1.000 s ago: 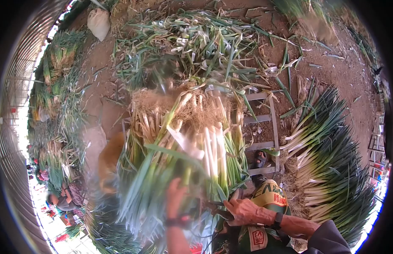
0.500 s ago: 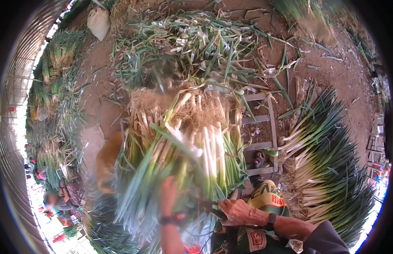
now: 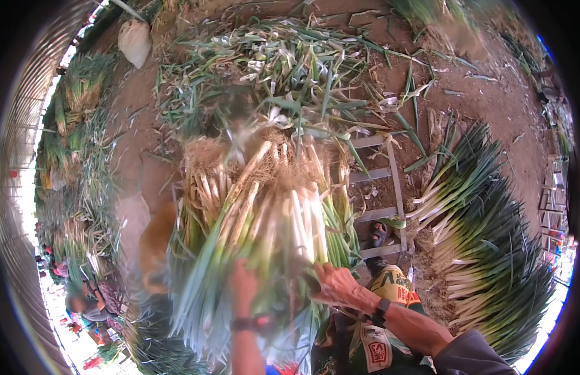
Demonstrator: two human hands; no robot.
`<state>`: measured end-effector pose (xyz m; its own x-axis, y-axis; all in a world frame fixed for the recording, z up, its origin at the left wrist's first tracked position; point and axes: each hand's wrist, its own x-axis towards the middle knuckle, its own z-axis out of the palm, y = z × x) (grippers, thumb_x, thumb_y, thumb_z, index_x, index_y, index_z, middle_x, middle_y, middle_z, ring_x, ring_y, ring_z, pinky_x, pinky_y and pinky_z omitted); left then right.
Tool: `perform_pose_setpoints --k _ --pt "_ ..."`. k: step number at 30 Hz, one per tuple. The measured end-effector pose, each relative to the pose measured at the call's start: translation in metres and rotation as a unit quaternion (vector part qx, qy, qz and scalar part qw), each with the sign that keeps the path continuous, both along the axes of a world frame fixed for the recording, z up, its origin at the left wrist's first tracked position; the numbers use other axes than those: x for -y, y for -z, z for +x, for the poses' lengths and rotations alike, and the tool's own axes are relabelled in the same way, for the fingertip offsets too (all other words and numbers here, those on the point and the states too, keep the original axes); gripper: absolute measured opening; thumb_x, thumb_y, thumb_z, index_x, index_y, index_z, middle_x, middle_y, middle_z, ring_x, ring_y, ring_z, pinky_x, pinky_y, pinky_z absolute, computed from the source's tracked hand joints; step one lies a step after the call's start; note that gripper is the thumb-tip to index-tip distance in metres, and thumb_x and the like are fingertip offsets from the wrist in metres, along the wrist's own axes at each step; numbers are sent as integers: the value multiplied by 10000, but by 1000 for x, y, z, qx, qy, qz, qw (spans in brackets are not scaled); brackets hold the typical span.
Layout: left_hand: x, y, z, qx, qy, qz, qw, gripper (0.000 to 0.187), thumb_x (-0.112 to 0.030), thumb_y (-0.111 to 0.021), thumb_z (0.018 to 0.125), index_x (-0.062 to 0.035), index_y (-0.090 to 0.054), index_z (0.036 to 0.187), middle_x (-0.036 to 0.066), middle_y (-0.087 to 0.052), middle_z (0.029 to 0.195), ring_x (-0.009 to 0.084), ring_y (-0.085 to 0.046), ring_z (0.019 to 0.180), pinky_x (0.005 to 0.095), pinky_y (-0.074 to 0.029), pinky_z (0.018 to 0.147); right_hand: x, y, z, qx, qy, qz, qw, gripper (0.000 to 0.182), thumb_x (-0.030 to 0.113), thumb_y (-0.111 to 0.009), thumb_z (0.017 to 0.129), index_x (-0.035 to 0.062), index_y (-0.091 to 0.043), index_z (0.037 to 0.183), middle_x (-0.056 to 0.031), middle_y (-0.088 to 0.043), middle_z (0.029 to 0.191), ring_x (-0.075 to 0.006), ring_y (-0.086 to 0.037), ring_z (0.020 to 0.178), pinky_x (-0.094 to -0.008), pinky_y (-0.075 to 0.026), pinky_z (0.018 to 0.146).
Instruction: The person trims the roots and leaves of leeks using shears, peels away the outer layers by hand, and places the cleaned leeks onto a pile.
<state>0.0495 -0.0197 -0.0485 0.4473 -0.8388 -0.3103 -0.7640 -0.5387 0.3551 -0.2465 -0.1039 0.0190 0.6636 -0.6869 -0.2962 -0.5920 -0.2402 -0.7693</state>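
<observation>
My right hand (image 3: 340,287) is at the right edge of the big bunch of green onions (image 3: 312,228), fingers curled in and pointing to about 10 o'clock; a dark blur at the fingertips means I cannot tell whether they grip anything. My left hand (image 3: 243,287) reaches up toward 12 over the green tops, too smeared for me to say whether it is open or closed.

The bunch lies lengthwise in front of me, its long axis running roughly 12 to 6, with the leaves fanning toward 7. From my right hand the white shanks lie at 11 o'clock, and that hand is nearer to them; from the left they sit around 1. The left is the nearer one to the spread leaves.

Farther up the bunch, the tangled roots (image 3: 280,165) face 12. Beyond my right hand, a metal frame (image 3: 396,187) shows at 1 o'clock, and a second pile of green onions (image 3: 490,250) lies well apart between 2 and 3, white ends toward me. Farthest off, toward 11 to 12, is a heap of loose leaves (image 3: 271,62) on the dirt floor (image 3: 490,112).
</observation>
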Motion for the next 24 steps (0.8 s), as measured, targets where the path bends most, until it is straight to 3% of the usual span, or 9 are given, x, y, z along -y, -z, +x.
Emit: perform_pose_setpoints --k 3,6,8,10,13,15,17,20,24 --pt "24 -30 11 -2 48 72 996 337 -67 -680 843 -49 -596 1168 217 -694 943 410 -665 861 489 -518 799 6 8 6 -30 14 -18 999 648 387 -729 798 -20 -484 1238 -247 -619 864 -407 -648 641 -511 -532 552" --pt "71 -64 27 92 125 72 985 371 -71 -689 848 -80 -603 1209 202 -703 1033 395 -675 924 499 -522 853 12 30 13 -82 25 52 995 481 344 -581 949 85 -494 1345 -204 -587 919 -250 -559 590 -366 -427 426" --pt "112 -89 43 278 156 58 946 392 -76 -691 860 -133 -609 1239 154 -693 1151 347 -663 1027 483 -530 876 21 27 14 -108 7 58 992 410 321 -502 1022 133 -509 1386 -178 -563 935 -173 -504 563 -288 -371 365" --pt "147 -130 43 447 177 -86 872 409 -71 -687 867 -148 -610 1261 120 -661 1249 307 -624 1125 457 -509 947 35 7 16 -123 -36 -4 992 403 323 -490 1028 126 -525 1377 -168 -549 915 -172 -484 551 -279 -362 367" --pt "139 -132 37 373 132 -84 914 439 -100 -707 863 -123 -599 1288 115 -651 1262 314 -605 1144 437 -462 1012 43 5 22 -123 11 64 990 704 543 -614 909 88 -427 1413 -260 -638 950 -342 -656 669 -465 -531 534" --pt "115 -112 20 217 87 41 971 464 -136 -736 851 -100 -595 1292 125 -657 1216 328 -607 1137 451 -438 1033 42 29 28 -125 -3 64 990 662 524 -585 933 134 -415 1441 -257 -641 963 -339 -656 687 -470 -529 540" --pt "50 -45 -2 138 125 -13 982 457 -164 -768 821 -100 -605 1244 129 -658 1126 339 -613 1106 486 -463 946 47 32 32 -127 18 91 988 588 435 -589 928 89 -449 1383 -238 -632 952 -314 -641 677 -446 -521 522" --pt "2 1 -42 90 112 43 989 462 -209 -792 793 -84 -603 1196 173 -635 1098 373 -609 1053 521 -463 908 58 27 36 -121 73 101 985 493 283 -637 876 -70 -529 1204 -223 -621 942 -281 -628 662 -403 -520 508" --pt "2 23 -54 99 51 74 991 405 -197 -771 762 -63 -618 1113 195 -629 1076 387 -614 1014 523 -478 871 59 32 35 -111 68 79 988 497 270 -639 861 -71 -532 1206 -277 -644 1007 -315 -669 693 -426 -538 529"
